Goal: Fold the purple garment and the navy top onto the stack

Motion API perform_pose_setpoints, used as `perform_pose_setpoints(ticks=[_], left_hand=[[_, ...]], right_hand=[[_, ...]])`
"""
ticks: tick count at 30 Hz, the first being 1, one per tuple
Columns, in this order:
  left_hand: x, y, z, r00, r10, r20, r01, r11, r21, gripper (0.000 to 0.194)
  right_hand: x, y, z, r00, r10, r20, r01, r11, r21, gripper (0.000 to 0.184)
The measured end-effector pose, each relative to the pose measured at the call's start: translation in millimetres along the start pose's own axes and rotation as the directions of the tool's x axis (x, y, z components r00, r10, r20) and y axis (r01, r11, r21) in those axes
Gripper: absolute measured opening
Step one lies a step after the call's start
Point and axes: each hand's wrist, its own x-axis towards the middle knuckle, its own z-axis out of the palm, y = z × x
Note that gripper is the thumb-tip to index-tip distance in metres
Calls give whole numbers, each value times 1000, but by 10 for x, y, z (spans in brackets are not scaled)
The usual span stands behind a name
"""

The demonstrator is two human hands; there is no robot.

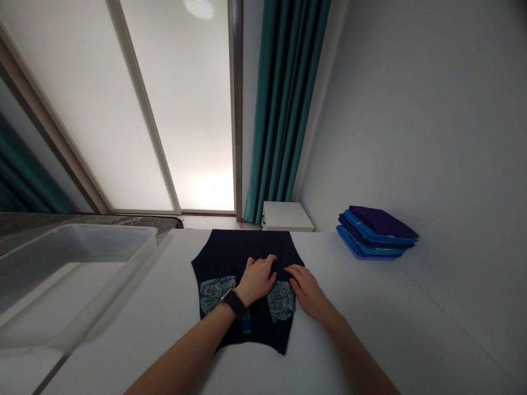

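Observation:
A dark navy garment (230, 255) with two pale patterned pockets lies flat on the white table (370, 307) in front of me. My left hand (257, 278), with a black watch on the wrist, rests on the cloth's middle, fingers bent and pressing the fabric. My right hand (307, 291) lies beside it, fingers stretched flat on the garment's right part, next to the right pocket (281, 300). The left pocket (214, 291) shows left of my wrist.
A stack of folded blue and purple cloths (376, 233) sits at the table's back right by the wall. A clear plastic bin (61, 274) stands to the left. Behind are a small white cabinet (286, 216), a teal curtain (284, 109) and frosted sliding doors.

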Motion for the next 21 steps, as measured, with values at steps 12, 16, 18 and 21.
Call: perform_pose_setpoints(ticks=[12,16,18,21], left_hand=[[-18,-43,8,993,113,-37,-106,982,157,18],[-49,65,-112,990,121,-72,-99,962,256,18],[-101,175,-166,986,129,-107,-97,960,263,19],[-244,365,-120,972,202,-124,-174,963,208,33]], right_hand=[[0,-24,50,999,5,-54,-8,999,-50,36],[50,46,-43,988,48,-144,-41,998,50,36],[71,67,-84,983,46,-179,-33,997,74,34],[83,70,-95,985,6,-173,12,995,102,33]])
